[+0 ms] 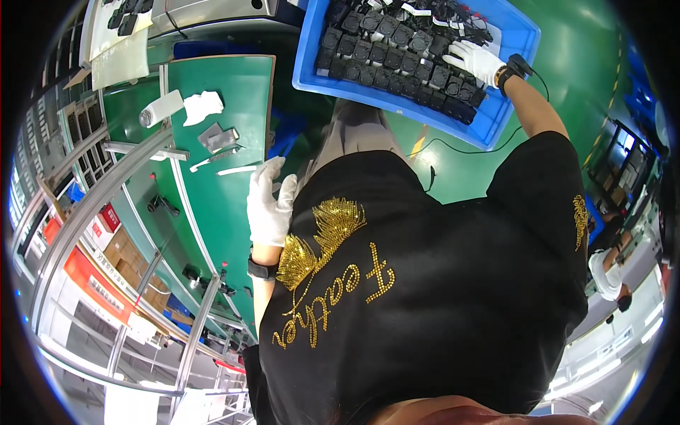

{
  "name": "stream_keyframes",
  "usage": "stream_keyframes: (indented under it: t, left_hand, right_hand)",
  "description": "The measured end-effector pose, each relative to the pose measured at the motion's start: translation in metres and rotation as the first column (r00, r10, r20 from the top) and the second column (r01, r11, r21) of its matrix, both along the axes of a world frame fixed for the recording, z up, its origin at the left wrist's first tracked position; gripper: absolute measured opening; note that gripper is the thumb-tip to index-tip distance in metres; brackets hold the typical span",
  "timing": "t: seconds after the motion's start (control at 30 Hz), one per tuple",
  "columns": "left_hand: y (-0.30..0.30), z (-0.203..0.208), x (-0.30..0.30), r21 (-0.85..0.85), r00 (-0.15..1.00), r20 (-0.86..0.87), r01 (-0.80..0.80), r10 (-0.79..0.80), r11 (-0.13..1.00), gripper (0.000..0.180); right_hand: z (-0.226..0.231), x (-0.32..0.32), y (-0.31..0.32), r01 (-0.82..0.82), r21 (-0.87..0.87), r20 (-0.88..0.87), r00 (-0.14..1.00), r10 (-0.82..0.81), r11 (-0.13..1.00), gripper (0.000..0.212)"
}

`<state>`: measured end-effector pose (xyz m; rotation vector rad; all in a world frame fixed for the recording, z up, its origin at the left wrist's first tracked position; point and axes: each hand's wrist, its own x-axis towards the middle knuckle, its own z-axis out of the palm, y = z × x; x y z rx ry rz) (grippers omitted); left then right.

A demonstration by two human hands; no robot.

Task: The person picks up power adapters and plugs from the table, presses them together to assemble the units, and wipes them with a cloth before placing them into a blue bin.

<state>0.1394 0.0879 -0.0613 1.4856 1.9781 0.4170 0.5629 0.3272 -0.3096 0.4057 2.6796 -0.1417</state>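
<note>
My right hand [476, 64], in a white glove, reaches into a blue plastic crate [404, 106]. Its fingers are stretched out over rows of small black fan-like units [397, 60] and touch the ones at the right of the rows; no unit is plainly in its grasp. Loose black cables [453, 18] lie at the crate's far side. My left hand [270, 204], also white-gloved, is raised beside the green worktable's right edge. Its fingers and thumb are apart, with nothing visible in them.
On the green worktable [244, 92] are a white bottle [161, 108], a crumpled white cloth [203, 108], small grey pieces [218, 137] and a thin tool [214, 159]. A metal frame [113, 180] rises at left. A black cord [489, 151] hangs below the crate. Another person [607, 273] is at far right.
</note>
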Motion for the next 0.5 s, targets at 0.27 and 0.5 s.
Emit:
stream_keyframes:
  t: [0.27, 0.5]
  left_hand:
    - [-0.003, 0.002, 0.001, -0.02, 1.0, -0.003, -0.023, 0.022, 1.0, 0.033]
    - [-0.019, -0.004, -0.002, -0.028, 0.995, -0.004, -0.098, 0.098, 0.995, 0.032]
  right_hand:
    - [0.025, -0.008, -0.018, 0.112, 0.102, 0.134, 0.983, -0.125, 0.988, 0.062]
    - [0.038, -0.033, -0.033, 0.7, -0.115, -0.11, 0.696, -0.709, 0.705, 0.076]
